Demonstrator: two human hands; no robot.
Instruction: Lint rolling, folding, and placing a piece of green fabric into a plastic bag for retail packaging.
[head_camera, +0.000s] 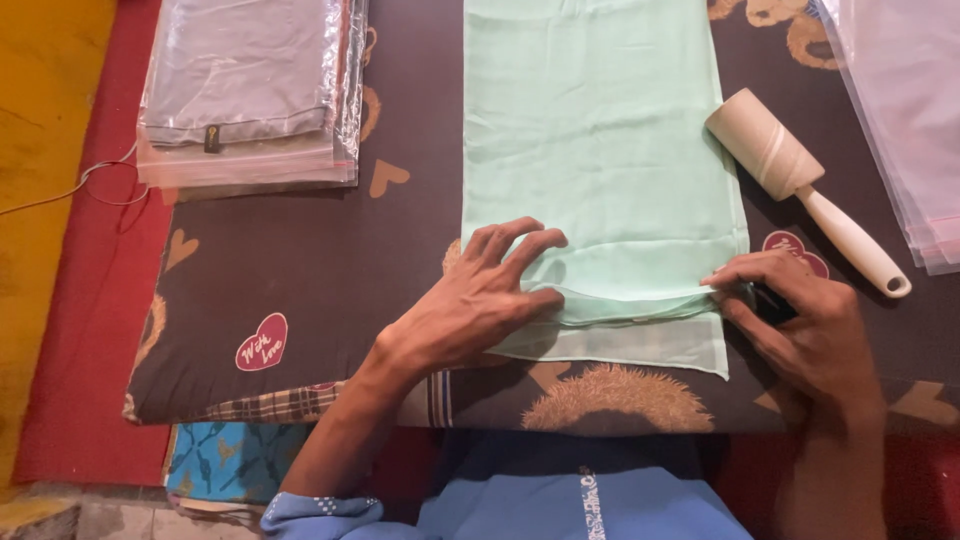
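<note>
The left hand (480, 300) lies flat, fingers spread, pinning the mint cloth (600, 150) at centre while the right hand (800, 325), at four o'clock, pinches its folded corner to square the edge.

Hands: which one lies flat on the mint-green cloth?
The left hand, fingers spread on the mint-green cloth; the right hand only pinches its edge.

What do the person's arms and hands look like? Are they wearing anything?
Both hands, the left hand and the right hand, are bare: no gloves, and no rings or watch that I can see. The left arm has a blue sleeve with small pale dots, pushed up near the elbow.
</note>
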